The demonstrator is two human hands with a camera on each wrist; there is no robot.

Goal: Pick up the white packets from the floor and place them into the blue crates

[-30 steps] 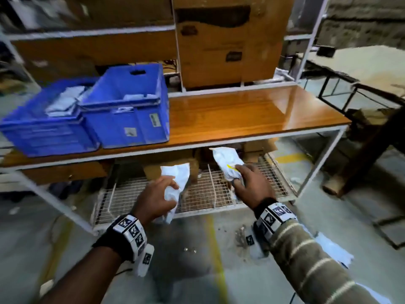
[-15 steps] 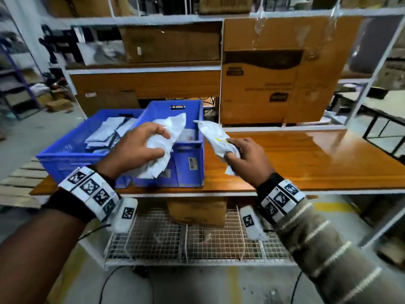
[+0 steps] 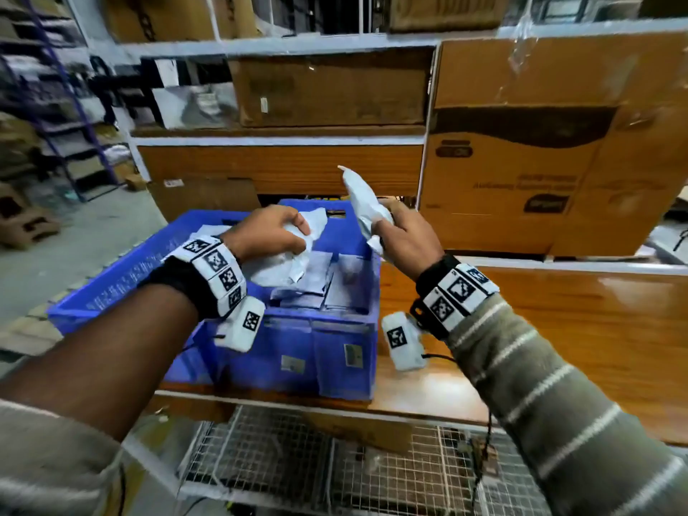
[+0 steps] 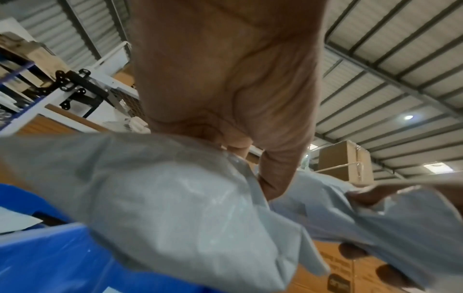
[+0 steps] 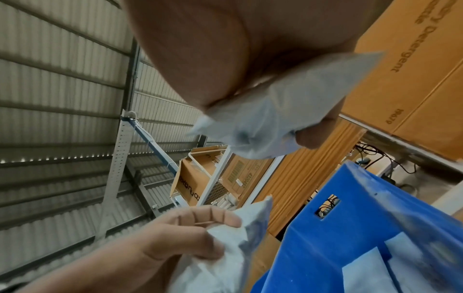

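My left hand [image 3: 283,232] grips a crumpled white packet [image 3: 286,258] over the open top of the nearer blue crate [image 3: 298,351]. The same packet [image 4: 175,198] fills the left wrist view under my curled fingers. My right hand [image 3: 394,232] grips a second white packet [image 3: 363,202] upright, just above the crate's right rim; in the right wrist view this packet [image 5: 270,119] is bunched in my fingers. Several flat white packets [image 3: 335,281] lie inside the crate. A second blue crate [image 3: 123,273] stands to its left, mostly hidden by my left arm.
The crates stand on a glossy wooden shelf [image 3: 558,329] with bare surface to the right. Large cardboard boxes [image 3: 540,162] stand behind. A wire mesh rack [image 3: 335,459] with a small carton lies below the shelf. Warehouse floor and racks are at the left.
Both hands rose from the mesh rack level up to the crates, each carrying its packet. The left hand now holds its packet over the crate's opening; the right sits by the rim.
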